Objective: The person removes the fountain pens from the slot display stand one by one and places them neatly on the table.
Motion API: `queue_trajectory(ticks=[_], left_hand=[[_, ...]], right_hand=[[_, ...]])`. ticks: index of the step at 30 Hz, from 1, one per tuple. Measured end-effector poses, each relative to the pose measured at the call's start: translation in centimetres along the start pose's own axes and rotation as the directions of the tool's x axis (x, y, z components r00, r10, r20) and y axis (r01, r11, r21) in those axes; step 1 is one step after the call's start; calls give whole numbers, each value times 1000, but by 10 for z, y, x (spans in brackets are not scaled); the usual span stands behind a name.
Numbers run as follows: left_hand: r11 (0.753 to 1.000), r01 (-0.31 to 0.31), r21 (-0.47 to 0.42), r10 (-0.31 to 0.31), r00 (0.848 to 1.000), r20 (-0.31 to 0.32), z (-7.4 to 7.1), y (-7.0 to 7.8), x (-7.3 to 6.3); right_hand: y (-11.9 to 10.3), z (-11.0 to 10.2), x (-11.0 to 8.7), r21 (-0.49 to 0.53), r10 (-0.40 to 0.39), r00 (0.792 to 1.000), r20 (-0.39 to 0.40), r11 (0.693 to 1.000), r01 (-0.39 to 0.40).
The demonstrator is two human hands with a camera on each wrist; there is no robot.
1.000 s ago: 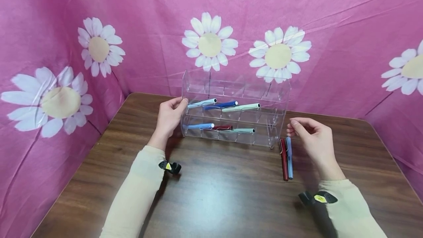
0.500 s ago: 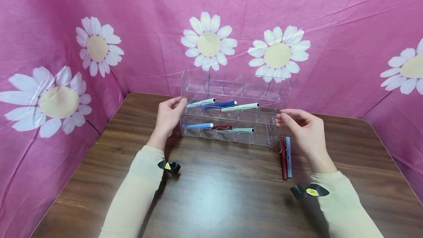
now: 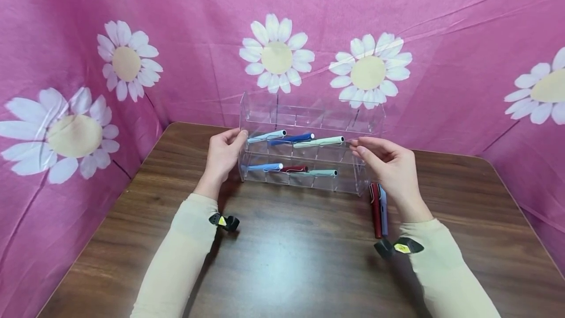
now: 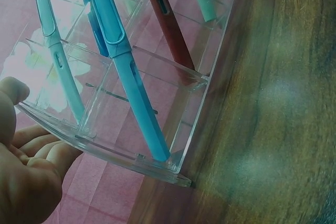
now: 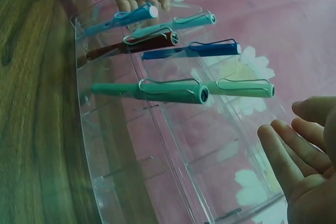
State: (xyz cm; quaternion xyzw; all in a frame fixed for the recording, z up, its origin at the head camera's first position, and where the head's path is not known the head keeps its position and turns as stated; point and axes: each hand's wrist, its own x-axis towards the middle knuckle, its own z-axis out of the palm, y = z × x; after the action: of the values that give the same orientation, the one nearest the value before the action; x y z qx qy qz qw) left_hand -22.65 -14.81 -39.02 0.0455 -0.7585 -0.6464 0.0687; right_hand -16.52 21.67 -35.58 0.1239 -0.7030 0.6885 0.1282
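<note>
My left hand (image 3: 225, 155) grips the left side panel of a clear pen rack (image 3: 346, 181), thumb on one face and fingers on the other in the left wrist view. My right hand (image 3: 393, 168) holds nothing; its loosely bent fingers hover at the rack's right part, close to the pale green pen (image 3: 319, 142). Left of that pen on the upper tier lie a dark blue pen (image 3: 291, 139) and a light blue pen (image 3: 267, 136). The lower tier bears a blue pen (image 3: 265, 167), a dark red pen (image 3: 295, 169) and a teal green pen (image 5: 173, 92).
Two pens lie side by side on the wooden table (image 3: 265, 259), right of the rack: a red pen (image 3: 376, 212) and a grey-blue pen (image 3: 383, 215). A pink cloth (image 3: 198, 53) with daisies hangs behind the table. Black wrist cameras sit on both sleeves.
My right hand has moved left and slightly up, from beyond the rack's right side to near the pale green pen. My left hand stays on the rack; the pens keep their places.
</note>
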Motion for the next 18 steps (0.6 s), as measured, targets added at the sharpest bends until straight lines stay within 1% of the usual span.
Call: queue_trajectory(ticks=[2, 7, 11, 14, 18], left_hand=[[1000, 2, -4, -2, 1000, 0, 0, 0, 0], [1000, 6, -12, -6, 1000, 4, 0, 1, 0], [1000, 2, -21, -2, 1000, 2, 1, 1, -1], [1000, -3, -18, 3, 1000, -1, 0, 1, 0], [1000, -6, -17, 6, 1000, -4, 0, 1, 0]], right_hand=[[0, 3, 1, 15, 1, 1000, 6, 1000, -1], [2, 9, 4, -21, 3, 1000, 1, 1000, -3], [5, 15, 7, -111, 1, 1000, -8, 994, -2], [5, 19, 9, -202, 4, 1000, -20, 979, -8], [4, 23, 12, -266, 21, 1000, -17, 964, -25]])
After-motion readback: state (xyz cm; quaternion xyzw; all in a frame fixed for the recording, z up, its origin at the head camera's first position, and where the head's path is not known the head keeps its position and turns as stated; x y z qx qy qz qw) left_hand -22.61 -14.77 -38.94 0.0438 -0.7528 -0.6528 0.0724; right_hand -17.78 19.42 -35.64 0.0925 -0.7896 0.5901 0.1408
